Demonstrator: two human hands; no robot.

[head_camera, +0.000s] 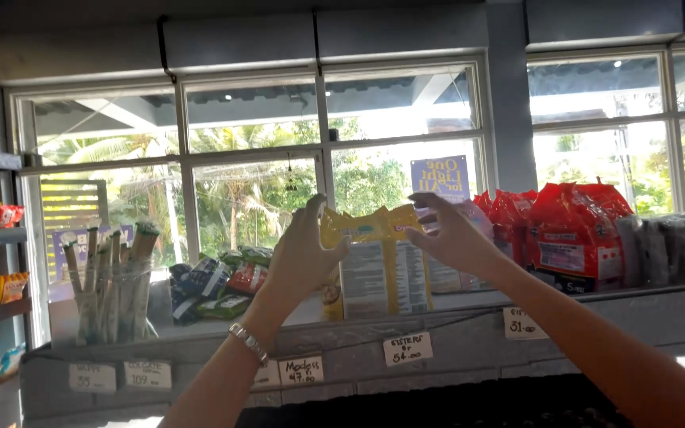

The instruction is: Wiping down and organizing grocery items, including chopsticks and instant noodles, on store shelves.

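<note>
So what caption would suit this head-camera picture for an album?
Both hands, left and right, grip a yellow packet at a window-ledge shelf beside red packets.

Backlit windows [327, 158] (glaring), dim, soft foreground

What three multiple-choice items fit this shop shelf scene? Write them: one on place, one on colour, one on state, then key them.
1. Where do the red packs stand?
A. right of the yellow packs
B. left of them
C. on the floor

2. What colour are the packs both hands touch?
A. blue
B. yellow
C. white

3. How do the left hand and right hand meet the yellow packs?
A. both away
B. one only
C. both grip the tops

Key: 1 A, they stand further right on the ledge; 2 B, tops are yellow; 3 C, fingers pinch both sides.
</note>
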